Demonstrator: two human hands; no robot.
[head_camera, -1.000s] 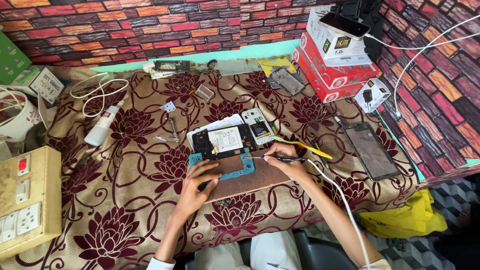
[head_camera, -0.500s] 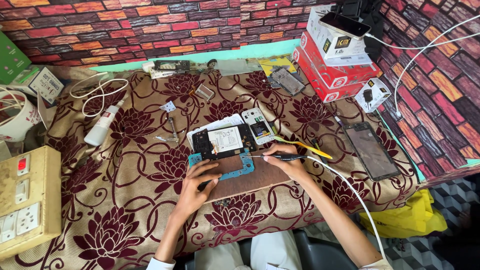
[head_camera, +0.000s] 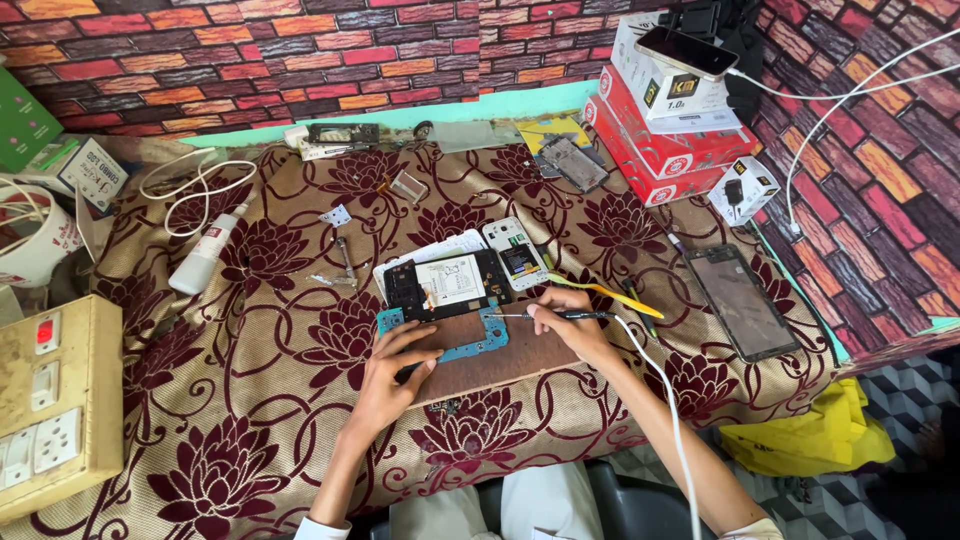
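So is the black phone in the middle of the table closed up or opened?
Opened. The black phone lies back cover off, its battery showing, and a blue circuit board lies out beside it under the left hand.

Table draped in a tan cloth with maroon flowers. Centre: brown wooden board, an opened phone touching its far edge. Left: beige switch box, white tube, coiled white cable. Right: dark phone screen lying flat, small white box, stacked red and white boxes. Far edge: loose phone parts.
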